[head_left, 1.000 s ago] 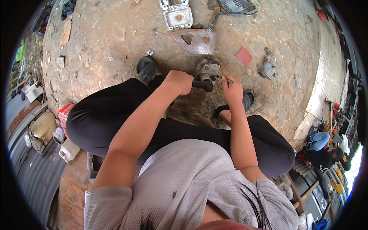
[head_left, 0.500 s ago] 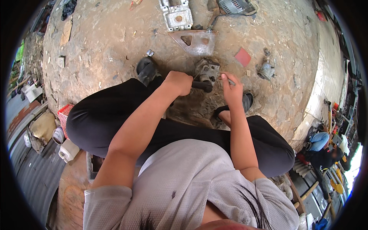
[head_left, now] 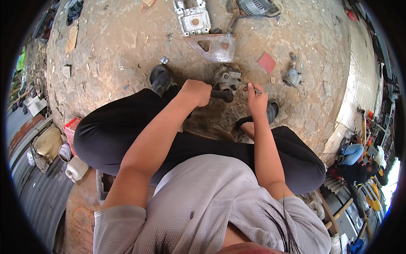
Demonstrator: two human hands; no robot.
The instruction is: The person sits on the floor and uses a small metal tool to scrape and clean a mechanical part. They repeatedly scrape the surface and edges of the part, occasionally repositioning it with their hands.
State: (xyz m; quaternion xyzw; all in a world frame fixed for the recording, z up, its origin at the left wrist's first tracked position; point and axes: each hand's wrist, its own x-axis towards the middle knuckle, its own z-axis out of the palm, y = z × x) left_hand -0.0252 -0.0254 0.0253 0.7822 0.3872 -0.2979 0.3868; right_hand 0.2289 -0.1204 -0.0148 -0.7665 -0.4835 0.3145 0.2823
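My left hand (head_left: 197, 91) is closed around the handle of a dark hammer (head_left: 220, 94), whose head rests beside a greasy metal machine part (head_left: 226, 77) on the floor between my feet. My right hand (head_left: 256, 98), just right of that part, pinches a short thin metal tool (head_left: 253, 90), its tip toward the part. Beyond lie a flat metal bracket with a triangular opening (head_left: 213, 48), a red square piece (head_left: 266, 62) and a small metal fitting (head_left: 292, 76).
A metal casing (head_left: 192, 15) and a grey slotted part with a cable (head_left: 256, 6) lie at the top. A red crate (head_left: 71, 133), white jug (head_left: 77, 169) and corrugated sheets (head_left: 31, 194) are at left. Another person (head_left: 357, 167) sits at right among tools and clutter.
Both hands stay almost in place around the machine part. The fingers of my right hand and the thin tool shift slightly, and the whole view drifts a little.
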